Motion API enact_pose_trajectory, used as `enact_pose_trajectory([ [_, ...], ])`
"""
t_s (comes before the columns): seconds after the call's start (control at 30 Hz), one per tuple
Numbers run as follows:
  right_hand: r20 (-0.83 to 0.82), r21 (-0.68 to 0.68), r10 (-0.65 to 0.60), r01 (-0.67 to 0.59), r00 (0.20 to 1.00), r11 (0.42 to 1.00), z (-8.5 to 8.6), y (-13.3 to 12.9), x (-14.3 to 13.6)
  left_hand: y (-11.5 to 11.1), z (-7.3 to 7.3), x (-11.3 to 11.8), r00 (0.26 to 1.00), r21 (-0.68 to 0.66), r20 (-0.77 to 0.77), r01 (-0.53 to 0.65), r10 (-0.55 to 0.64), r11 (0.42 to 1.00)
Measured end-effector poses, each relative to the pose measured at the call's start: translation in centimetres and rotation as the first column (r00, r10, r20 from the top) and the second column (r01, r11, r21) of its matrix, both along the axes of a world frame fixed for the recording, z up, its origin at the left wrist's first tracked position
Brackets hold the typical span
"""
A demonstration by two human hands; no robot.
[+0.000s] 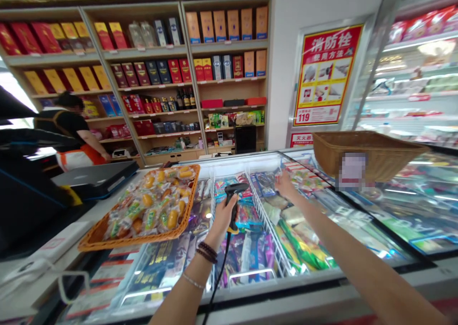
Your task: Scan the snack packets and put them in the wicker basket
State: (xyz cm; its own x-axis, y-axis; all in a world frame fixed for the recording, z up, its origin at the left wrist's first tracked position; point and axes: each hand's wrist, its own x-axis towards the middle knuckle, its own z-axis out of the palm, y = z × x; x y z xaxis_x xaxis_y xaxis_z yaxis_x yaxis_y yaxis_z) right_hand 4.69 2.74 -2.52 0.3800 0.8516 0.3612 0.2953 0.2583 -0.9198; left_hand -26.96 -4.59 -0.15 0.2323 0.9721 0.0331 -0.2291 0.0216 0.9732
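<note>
Scanner [234, 212] hangs handle-down, long axis near upright, head crosswise, the left hand [223, 215] wrapped around its grip.

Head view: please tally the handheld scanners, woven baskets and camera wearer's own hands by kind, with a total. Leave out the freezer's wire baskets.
Handheld scanner: 1
Woven baskets: 2 (orange basket, brown basket)
Wearer's hands: 2 (left hand, holding the scanner; right hand)
Total: 5
</note>
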Motion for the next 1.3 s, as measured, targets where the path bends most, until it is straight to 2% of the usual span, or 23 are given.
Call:
enact_pose_trajectory([
  [0.1,0.273,-0.037,-0.258,0.279,0.927,0.96,2.4,-1.3,3.5,-0.3,0.6,0.7,0.999,0.014,0.006,0.037,-0.037,0.999],
  [0.2,0.474,0.01,-0.312,0.35,0.823,0.937,3.2,-2.6,6.0,-0.7,1.1,1.2,0.997,0.025,0.011,0.07,-0.07,0.997],
  [0.3,0.656,0.083,-0.341,0.384,0.674,0.92,2.2,-3.3,7.7,-1.0,1.3,0.8,0.998,0.031,0.026,0.048,-0.049,0.998],
  [0.37,0.747,0.072,-0.322,0.411,0.582,0.909,0.9,-3.1,8.2,-1.1,1.5,-0.1,0.999,0.041,0.034,0.012,-0.014,0.999],
  [0.47,0.805,0.095,-0.273,0.34,0.527,0.936,-0.4,-1.5,6.8,-1.3,2.3,-2.7,0.998,0.073,0.044,-0.052,0.049,0.996],
  [0.53,0.791,0.161,-0.287,0.269,0.54,0.95,-0.4,0.2,4.1,-1.5,3.2,-5.0,0.994,0.093,0.055,-0.097,0.092,0.991],
  [0.63,0.734,0.218,-0.26,0.144,0.627,0.965,1.1,3.1,-2.9,-2.1,5.2,-9.0,0.982,0.119,0.076,-0.181,0.173,0.976],
  [0.73,0.682,0.201,-0.096,-0.06,0.725,0.978,3.7,5.3,-12.2,-2.5,7.1,-13.2,0.948,0.154,0.112,-0.312,0.297,0.937],
  [0.87,0.65,0.121,0.168,-0.32,0.741,0.94,6.5,6.5,-24.7,-2.9,8.3,-18.9,0.862,0.167,0.148,-0.504,0.484,0.847],
  [0.93,0.626,0.071,0.273,-0.402,0.73,0.913,7.4,6.4,-30.3,-3.0,8.2,-21.3,0.825,0.161,0.146,-0.565,0.546,0.81],
  [1.0,0.584,0.003,0.357,-0.442,0.729,0.897,8.0,6.2,-35.0,-3.2,7.6,-23.2,0.808,0.127,0.129,-0.589,0.575,0.798],
  [1.1,0.459,-0.157,0.416,-0.39,0.785,0.908,8.4,5.7,-40.1,-3.5,6.2,-24.7,0.801,0.089,0.107,-0.598,0.589,0.797],
  [1.2,0.324,-0.278,0.374,-0.291,0.869,0.916,8.2,5.4,-42.7,-3.9,4.8,-25.2,0.788,0.105,0.107,-0.615,0.606,0.782],
  [1.3,0.226,-0.306,0.351,-0.275,0.909,0.911,7.7,5.2,-43.0,-4.3,3.8,-25.5,0.786,0.108,0.077,-0.619,0.614,0.778],
])
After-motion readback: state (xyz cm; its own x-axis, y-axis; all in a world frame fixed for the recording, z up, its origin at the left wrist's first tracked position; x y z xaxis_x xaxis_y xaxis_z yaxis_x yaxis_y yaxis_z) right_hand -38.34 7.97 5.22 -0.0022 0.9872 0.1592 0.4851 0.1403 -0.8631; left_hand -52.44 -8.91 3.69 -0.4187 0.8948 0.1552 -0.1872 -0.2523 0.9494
